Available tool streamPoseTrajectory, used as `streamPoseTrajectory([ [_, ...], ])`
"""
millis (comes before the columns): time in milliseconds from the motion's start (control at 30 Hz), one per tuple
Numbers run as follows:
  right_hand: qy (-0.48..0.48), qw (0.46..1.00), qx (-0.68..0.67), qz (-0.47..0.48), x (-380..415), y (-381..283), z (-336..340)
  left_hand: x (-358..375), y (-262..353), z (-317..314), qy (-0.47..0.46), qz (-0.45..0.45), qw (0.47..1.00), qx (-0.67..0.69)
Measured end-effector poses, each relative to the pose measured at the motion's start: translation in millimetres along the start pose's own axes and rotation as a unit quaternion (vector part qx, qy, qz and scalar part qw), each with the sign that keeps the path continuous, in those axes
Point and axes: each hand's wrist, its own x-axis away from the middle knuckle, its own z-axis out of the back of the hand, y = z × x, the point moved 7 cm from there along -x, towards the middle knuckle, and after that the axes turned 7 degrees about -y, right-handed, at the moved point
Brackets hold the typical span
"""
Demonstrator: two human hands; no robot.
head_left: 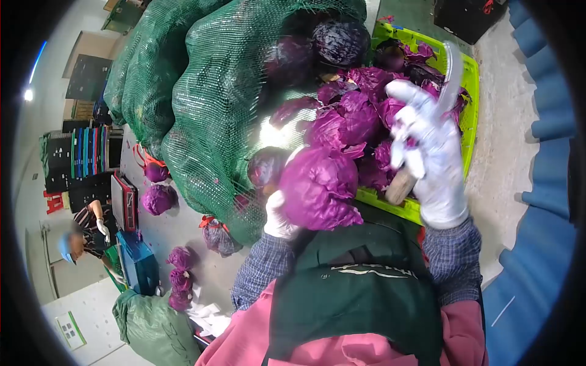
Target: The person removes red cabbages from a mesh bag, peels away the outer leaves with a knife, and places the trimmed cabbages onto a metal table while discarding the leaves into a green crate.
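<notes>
A purple cabbage (320, 189) rests in my left hand (281, 218), whose gloved fingers wrap its left side and underside. My right hand (430, 149), also in a white glove, is closed around a knife (453, 76). Its wooden handle end sticks out below the palm, and the blade points up past the fingers. Behind the held cabbage, a lime-green crate (469, 122) is filled with loose purple cabbage leaves (351, 119). To the left, a green mesh sack (213, 104) gapes open, with dark cabbages (342, 41) at its mouth.
More cabbages (157, 199) lie on the pale surface at left, near a small netted bag (220, 236). A green sack (152, 326) stands lower left. Another person (91, 235) works at far left beside a blue bin (137, 262). Blue sheeting (525, 262) runs along the right.
</notes>
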Motion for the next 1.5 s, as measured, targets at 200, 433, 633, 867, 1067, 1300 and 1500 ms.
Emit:
streamPoseTrajectory([
  [200,-0.090,0.924,0.322,-0.185,24.7,20.1,0.0,-0.4,6.5,-6.0,0.008,-0.014,0.999,-0.031],
  [433,-0.086,0.942,0.187,-0.265,32.5,59.6,-5.2,-4.8,44.4,-36.1,0.007,-0.091,0.981,-0.168],
  [633,0.102,0.968,0.217,-0.068,-4.8,10.0,45.5,17.2,37.4,1.8,0.037,-0.067,0.997,0.018],
  [867,0.047,0.906,0.391,-0.157,27.7,-52.5,143.3,173.3,197.2,128.5,0.199,-0.403,0.883,-0.137],
  [1067,0.315,0.880,0.348,-0.073,100.1,-112.5,290.5,286.3,208.4,220.5,0.400,-0.376,0.827,0.119],
  [1300,-0.003,0.893,0.366,-0.264,23.8,-14.0,145.9,313.3,198.5,332.5,0.312,-0.431,0.643,0.551],
  [1500,-0.151,0.760,0.441,-0.453,12.5,43.0,39.8,287.3,233.3,254.7,0.459,-0.093,0.725,-0.505],
])
